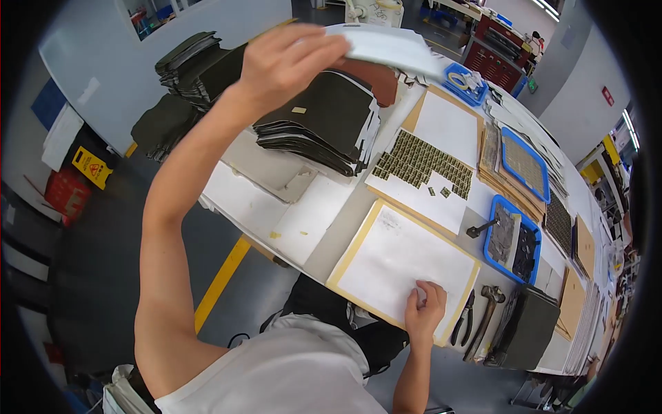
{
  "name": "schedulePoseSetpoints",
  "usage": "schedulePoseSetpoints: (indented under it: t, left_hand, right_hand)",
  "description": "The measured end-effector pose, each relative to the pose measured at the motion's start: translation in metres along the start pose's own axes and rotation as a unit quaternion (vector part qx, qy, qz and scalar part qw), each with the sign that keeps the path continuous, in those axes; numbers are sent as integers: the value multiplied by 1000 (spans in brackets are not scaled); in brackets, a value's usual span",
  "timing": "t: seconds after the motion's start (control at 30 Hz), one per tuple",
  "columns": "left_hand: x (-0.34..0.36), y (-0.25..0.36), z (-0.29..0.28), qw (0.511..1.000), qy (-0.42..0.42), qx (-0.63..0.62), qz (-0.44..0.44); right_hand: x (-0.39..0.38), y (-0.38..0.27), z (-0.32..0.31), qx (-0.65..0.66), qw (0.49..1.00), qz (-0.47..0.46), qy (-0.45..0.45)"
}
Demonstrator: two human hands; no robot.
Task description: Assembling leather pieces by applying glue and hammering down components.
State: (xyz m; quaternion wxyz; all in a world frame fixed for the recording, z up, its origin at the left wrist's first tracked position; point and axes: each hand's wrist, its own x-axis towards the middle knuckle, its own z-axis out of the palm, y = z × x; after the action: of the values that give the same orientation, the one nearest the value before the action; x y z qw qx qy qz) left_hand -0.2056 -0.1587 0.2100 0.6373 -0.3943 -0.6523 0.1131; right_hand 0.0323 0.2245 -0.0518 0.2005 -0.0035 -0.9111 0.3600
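Observation:
Raised over the far side of the table, my left hand (286, 62) is closed on the near edge of a pale white sheet (396, 52), which bends slightly and hangs above the stacks. My right hand (424, 310) rests on the lower right part of a white board with a yellow border (396, 259). Its fingers are curled together, and whatever they may hold is hidden. Just beyond that board, rows of small dark green and gold square pieces (420, 162) lie on a white sheet, a few of them set apart.
Dark sheets (321, 114) are piled beyond my left forearm. At right stand a blue tray (491, 259) of dark pieces, a small black stamp-like tool (476, 231), pliers (467, 321), a hammer (489, 303) and a dark stack (527, 328). Another blue tray (476, 100) holds tape rolls.

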Motion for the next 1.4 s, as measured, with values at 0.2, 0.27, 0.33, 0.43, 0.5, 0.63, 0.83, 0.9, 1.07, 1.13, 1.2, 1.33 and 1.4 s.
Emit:
schedulePoseSetpoints:
  t: [0.2, 0.27, 0.33, 0.43, 0.5, 0.63, 0.83, 0.9, 1.07, 1.13, 1.2, 1.33, 1.4]
  left_hand:
    - [-133, 42, -4, 964, -228, -107, -80]
    - [-136, 56, -6, 948, -252, -144, -130]
    - [-128, 62, -3, 943, -257, -163, -135]
    - [-116, 54, -2, 936, -318, -101, -112]
    - [-118, 49, 7, 933, -328, -107, -103]
    - [-96, 84, -1, 951, -259, -140, -99]
    - [-29, 209, 14, 898, -127, -405, -118]
    - [-17, 247, 23, 862, -116, -474, -136]
    - [-28, 311, 27, 710, -367, -586, -131]
    - [-33, 326, 27, 699, -375, -603, -84]
    - [-42, 334, 26, 723, -413, -547, -86]
    - [-38, 339, 24, 711, -419, -558, -89]
    - [-34, 340, 26, 704, -427, -559, -97]
  right_hand:
    - [-4, 3, -2, -15, 998, -54, 14]
    - [-6, 1, -4, -4, 1000, -7, 7]
    - [-7, 1, -8, -22, 997, -67, 28]
    - [2, 2, -7, -91, 995, -36, 1]
    - [11, 11, 2, -152, 988, -18, -5]
    - [31, 18, 25, -233, 971, 12, -50]
    - [40, -51, 105, -123, 979, -128, -102]
    - [20, -102, 105, 111, 945, -242, -187]
    - [-24, -120, 72, 256, 872, -350, -225]
    - [-26, -83, 15, 252, 911, -214, -247]
    - [-22, -30, -55, 121, 976, -160, -78]
    - [-42, 37, -214, -156, 982, 55, 92]
    - [-62, 60, -266, -220, 965, 130, 60]
